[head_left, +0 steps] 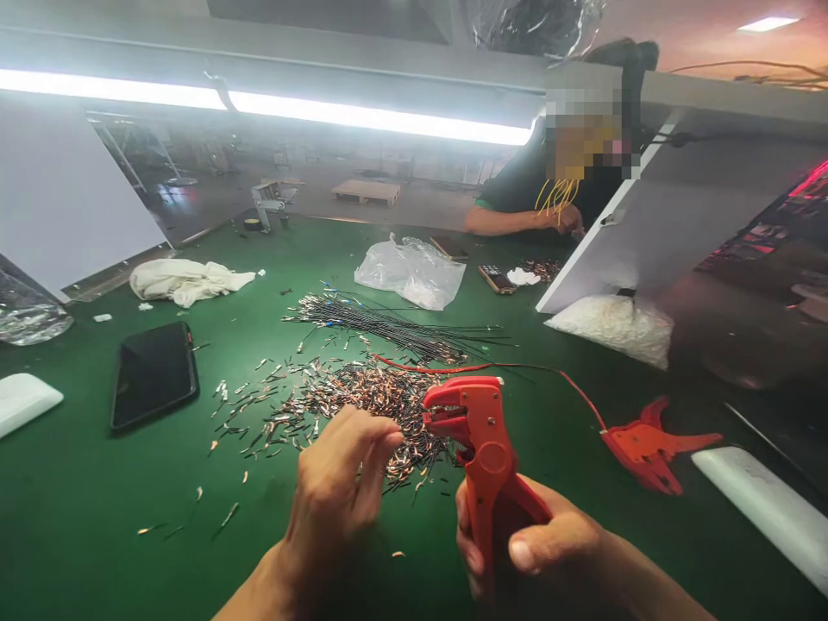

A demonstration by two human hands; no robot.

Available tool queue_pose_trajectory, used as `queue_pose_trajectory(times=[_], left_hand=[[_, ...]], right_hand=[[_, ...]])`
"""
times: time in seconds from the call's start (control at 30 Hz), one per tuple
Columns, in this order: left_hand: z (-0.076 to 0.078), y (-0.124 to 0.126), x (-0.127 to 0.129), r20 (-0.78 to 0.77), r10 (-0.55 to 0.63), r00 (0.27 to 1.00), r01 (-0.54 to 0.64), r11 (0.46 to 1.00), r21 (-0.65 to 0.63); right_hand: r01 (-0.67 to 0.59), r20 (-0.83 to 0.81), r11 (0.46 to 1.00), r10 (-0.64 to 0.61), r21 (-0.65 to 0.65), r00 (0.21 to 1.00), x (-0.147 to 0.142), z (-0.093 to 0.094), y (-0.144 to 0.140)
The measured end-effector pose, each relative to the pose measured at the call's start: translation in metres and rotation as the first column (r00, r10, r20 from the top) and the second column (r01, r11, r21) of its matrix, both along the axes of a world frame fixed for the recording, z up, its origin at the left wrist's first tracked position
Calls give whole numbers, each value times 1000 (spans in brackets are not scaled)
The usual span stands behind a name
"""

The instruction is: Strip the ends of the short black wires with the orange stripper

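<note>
Nearest the camera, the right hand [543, 543] is wrapped around the handles of a red wire stripper [482, 448], fingers pressed together on the grips and the thumb lying across the front; the tool stands upright with its head pointing left. Just left of the stripper, the left hand [342, 492] has its fingertips bunched toward the tool's head, pinching something too small to make out. Directly behind the stripper lies a heap of cut wire scraps [349, 401] — copper and dark bits scattered over the green table [97, 517], thinning out to the left. A thin red wire [517, 366] runs from behind the stripper's head off to the right, ending at a second red stripper [647, 444] lying flat, well to the right of the held one. Far left of the stripper, a dark phone [153, 373] lies face up. Behind the scrap heap sits a bundle of long black wires [388, 326]. Further back from the stripper, a clear plastic bag [410, 272] lies crumpled, its contents not discernible, and to the right a bag of white pieces [611, 328] rests against a white panel. A white cloth [185, 280] lies far back left. Beyond it all, another person [549, 194] sits at the table's far edge — yellow wires at their hand.
</note>
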State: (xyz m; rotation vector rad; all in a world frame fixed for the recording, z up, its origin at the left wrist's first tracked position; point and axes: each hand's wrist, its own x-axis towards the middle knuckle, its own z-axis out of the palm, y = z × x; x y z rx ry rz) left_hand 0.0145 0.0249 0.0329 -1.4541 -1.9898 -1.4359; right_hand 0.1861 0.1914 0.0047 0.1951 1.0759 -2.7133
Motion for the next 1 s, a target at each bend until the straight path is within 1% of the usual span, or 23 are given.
queue_pose_trajectory(times=[0.07, 0.13, 0.2, 0.27, 0.33, 0.4, 0.43, 0.5, 0.57, 0.7, 0.77, 0.87, 0.93, 1.0], left_hand=[[-2, 0, 1, 115, -1, 993, 6, 999, -40], [-5, 0, 2, 238, -29, 971, 52, 995, -90], [-9, 0, 4, 289, -76, 954, 115, 986, -122], [-9, 2, 6, 232, -93, 968, 126, 983, -134], [-8, 3, 7, 108, -72, 992, 84, 991, -106], [-6, 3, 9, 0, -32, 999, 32, 998, -63], [-4, 2, 10, -27, -9, 1000, 8, 999, -47], [-2, 1, 11, -41, 33, 999, -34, 999, -36], [2, -2, 11, -42, 46, 998, -47, 998, -35], [11, -4, 11, -16, 9, 1000, -9, 999, -32], [16, -4, 12, -8, 7, 1000, -7, 1000, -5], [21, -4, 15, -42, 30, 999, -29, 999, 21], [23, -3, 17, -65, 39, 997, -38, 999, 8], [23, -2, 18, -83, 33, 996, -34, 999, -17]], right_hand=[[-8, -17, 1000, 8, -2, 1000, -1, -1, 1], [-9, -37, 1000, 9, -15, 999, -3, -1, 1], [-4, -51, 999, 2, -36, 999, -3, -2, 1], [-11, -61, 999, 8, -44, 998, -3, -3, 2], [-17, -69, 1000, 16, -23, 998, -3, -5, 2], [0, -76, 999, 3, 41, 997, -2, -6, 3], [21, -77, 996, -15, 81, 997, -2, -6, 4], [74, -87, 984, -61, 161, 994, -2, -6, 4], [107, -117, 967, -82, 229, 990, -2, -5, 3], [124, -163, 942, -76, 312, 984, -2, -1, -1], [111, -165, 938, -59, 327, 985, -3, -1, -3], [98, -169, 945, -46, 313, 985, -4, -3, -5], [93, -171, 951, -43, 295, 984, -4, -4, -6], [112, -169, 956, -67, 270, 983, -4, -2, -8]])
